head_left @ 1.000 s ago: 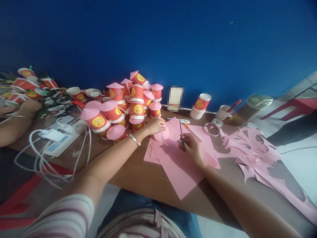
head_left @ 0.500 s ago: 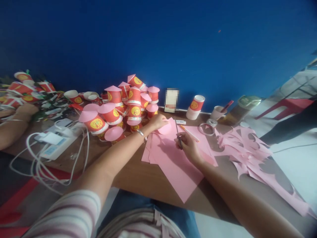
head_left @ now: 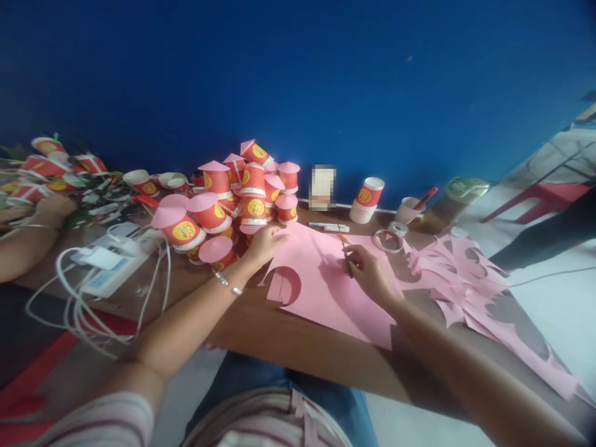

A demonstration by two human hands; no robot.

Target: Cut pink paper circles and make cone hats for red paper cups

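My left hand (head_left: 263, 243) grips the far left edge of a large pink paper sheet (head_left: 326, 285) and holds it lifted and turned on the wooden table (head_left: 261, 335). A round hole (head_left: 288, 284) is cut near the sheet's left corner. My right hand (head_left: 370, 270) rests on the sheet, closed on dark scissors (head_left: 347, 259) and an orange pen (head_left: 343, 238). A pile of red paper cups with pink cone lids (head_left: 233, 198) stands just beyond my left hand.
Pink paper offcuts (head_left: 470, 285) lie at the right. Tape rolls (head_left: 390, 239), a red cup (head_left: 367, 200) and a white cup with a pen (head_left: 412, 210) stand by the blue wall. A white device with cables (head_left: 105, 267) lies left; another person's arm (head_left: 23, 242) rests there.
My left hand has let go of the pink disc and taken the sheet's edge, swinging the sheet so its cut hole shows. My right hand shifted slightly right with the scissors.
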